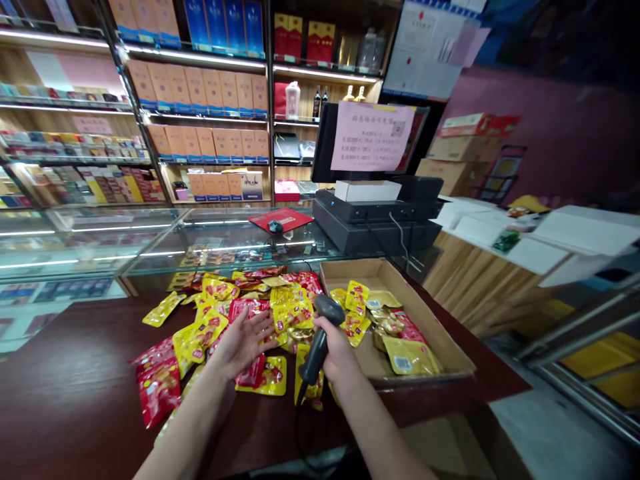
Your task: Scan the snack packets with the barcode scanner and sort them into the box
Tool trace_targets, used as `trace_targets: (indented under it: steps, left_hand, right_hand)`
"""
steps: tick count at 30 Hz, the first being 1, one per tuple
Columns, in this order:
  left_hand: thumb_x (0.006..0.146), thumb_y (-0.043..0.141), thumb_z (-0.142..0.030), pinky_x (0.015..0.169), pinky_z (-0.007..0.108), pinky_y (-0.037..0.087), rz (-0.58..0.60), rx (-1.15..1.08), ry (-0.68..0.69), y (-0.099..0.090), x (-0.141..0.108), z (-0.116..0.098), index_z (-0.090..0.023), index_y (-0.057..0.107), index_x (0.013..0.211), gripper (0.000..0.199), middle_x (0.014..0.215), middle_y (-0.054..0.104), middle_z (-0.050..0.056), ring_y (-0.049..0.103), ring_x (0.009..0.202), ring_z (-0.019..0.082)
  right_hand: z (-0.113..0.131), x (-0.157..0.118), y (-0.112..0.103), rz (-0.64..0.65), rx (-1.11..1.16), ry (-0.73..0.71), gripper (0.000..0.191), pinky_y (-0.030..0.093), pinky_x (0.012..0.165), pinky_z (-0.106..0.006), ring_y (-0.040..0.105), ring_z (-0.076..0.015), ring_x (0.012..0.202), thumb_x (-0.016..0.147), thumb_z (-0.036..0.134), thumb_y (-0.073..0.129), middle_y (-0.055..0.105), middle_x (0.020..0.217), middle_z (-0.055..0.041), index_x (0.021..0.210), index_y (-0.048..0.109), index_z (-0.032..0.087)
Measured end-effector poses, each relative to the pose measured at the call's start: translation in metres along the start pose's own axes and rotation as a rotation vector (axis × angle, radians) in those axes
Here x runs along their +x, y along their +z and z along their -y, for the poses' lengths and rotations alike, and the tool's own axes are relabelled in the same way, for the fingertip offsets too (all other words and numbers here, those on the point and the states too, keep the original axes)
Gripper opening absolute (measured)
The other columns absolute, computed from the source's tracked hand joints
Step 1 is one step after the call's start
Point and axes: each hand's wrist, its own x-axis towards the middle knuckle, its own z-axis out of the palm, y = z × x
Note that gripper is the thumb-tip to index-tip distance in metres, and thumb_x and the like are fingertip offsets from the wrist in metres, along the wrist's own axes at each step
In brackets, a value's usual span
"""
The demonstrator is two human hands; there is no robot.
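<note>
Red and yellow glossy packets (205, 330) heaped on worktop (75, 373), left of cardboard box (430, 312). Left hand (245, 343) palm-up, fingers spread, released, left of box. Right hand (340, 350) grasping dark-grey scanner (316, 353), near box's left edge. Flat packets (410, 357) inside box.

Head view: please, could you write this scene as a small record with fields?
Left hand: open, fingers spread, at the packet pile
Right hand: gripping a dark handheld scanner
Packet pile: yellow and red packets on a dark brown table
Right of pile: cardboard box, holding more packets
Behind: glass counter; monitor with a pink sheet on it
</note>
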Motion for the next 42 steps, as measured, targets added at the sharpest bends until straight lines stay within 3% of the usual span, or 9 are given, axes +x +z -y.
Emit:
trace_targets:
  steps: [5,11,15,18,22,28,33,37,42]
  left_hand:
    - [0.087,0.046,-0.044,0.099,0.043,0.040,-0.053,0.009,0.057,0.009,-0.004,0.000,-0.012,0.051,0.122,0.048,0.131,0.050,0.015,0.045,0.123,0.027]
    - [0.084,0.057,-0.032,0.091,0.034,0.049,-0.100,0.037,0.194,0.035,-0.001,0.008,-0.014,0.060,0.102,0.025,0.113,0.061,0.012,0.058,0.107,0.022]
    - [0.078,0.063,-0.015,0.077,0.026,0.053,-0.052,0.100,0.251,0.048,0.009,0.015,-0.016,0.058,0.101,0.023,0.100,0.066,0.009,0.064,0.091,0.018]
    - [0.074,0.065,-0.008,0.062,0.019,0.052,-0.028,0.194,0.202,0.049,0.016,0.011,-0.015,0.057,0.092,0.021,0.088,0.067,0.006,0.065,0.073,0.012]
    - [0.069,0.072,-0.014,0.049,0.017,0.049,-0.021,0.377,0.084,0.043,0.026,-0.011,-0.015,0.055,0.082,0.021,0.074,0.064,0.002,0.061,0.057,0.009]
    - [0.062,0.078,-0.021,0.050,0.020,0.050,-0.061,0.517,0.002,0.039,0.049,-0.044,-0.019,0.056,0.088,0.034,0.069,0.065,-0.001,0.061,0.054,0.011]
    - [0.052,0.084,-0.019,0.062,0.027,0.053,-0.053,0.551,0.097,0.045,0.068,-0.057,-0.019,0.062,0.094,0.047,0.082,0.070,0.004,0.066,0.069,0.017]
    - [0.046,0.086,-0.022,0.060,0.027,0.051,-0.122,0.604,0.226,0.056,0.077,-0.068,-0.016,0.065,0.090,0.049,0.084,0.070,0.006,0.065,0.069,0.018]
    - [0.042,0.086,-0.022,0.056,0.022,0.045,-0.169,0.636,0.292,0.063,0.082,-0.075,-0.018,0.065,0.086,0.049,0.080,0.069,0.003,0.062,0.066,0.014]
  right_hand:
    - [0.001,-0.008,0.005,-0.013,0.081,0.104,0.027,0.050,0.053,-0.022,0.058,-0.0111,0.059,0.054,0.018,0.071,0.061,0.064,0.0031,0.079,0.060,0.016]
    - [0.003,-0.025,0.017,0.157,0.108,-0.037,0.019,0.054,0.066,-0.029,0.065,-0.0214,0.084,0.058,0.021,0.067,0.069,0.082,-0.0042,0.076,0.061,0.018]
    - [-0.002,-0.024,0.019,0.176,0.006,-0.202,0.015,0.050,0.084,-0.031,0.065,-0.0206,0.088,0.063,0.023,0.066,0.071,0.082,-0.0034,0.076,0.064,0.018]
    - [0.000,-0.019,0.018,0.236,-0.083,-0.313,0.015,0.046,0.089,-0.031,0.064,-0.0199,0.092,0.066,0.025,0.065,0.070,0.089,-0.0031,0.080,0.066,0.019]
    - [0.010,-0.010,0.020,0.307,-0.193,-0.395,0.015,0.044,0.093,-0.032,0.063,-0.0190,0.091,0.068,0.024,0.064,0.070,0.088,-0.0031,0.081,0.068,0.019]
    - [0.019,0.008,0.040,0.409,-0.274,-0.390,0.020,0.044,0.089,-0.029,0.062,-0.0178,0.090,0.065,0.020,0.064,0.070,0.084,-0.0019,0.084,0.069,0.019]
    - [0.028,0.024,0.057,0.407,-0.339,-0.399,0.019,0.046,0.080,-0.026,0.061,-0.0157,0.080,0.064,0.019,0.062,0.069,0.079,-0.0003,0.082,0.068,0.018]
    - [0.042,0.033,0.065,0.402,-0.436,-0.395,0.012,0.046,0.071,-0.023,0.059,-0.0132,0.071,0.061,0.019,0.062,0.066,0.069,0.0015,0.073,0.065,0.017]
    - [0.052,0.034,0.067,0.436,-0.443,-0.188,0.010,0.044,0.047,-0.023,0.053,-0.0114,0.047,0.058,0.022,0.061,0.055,0.052,0.0035,0.066,0.057,0.016]
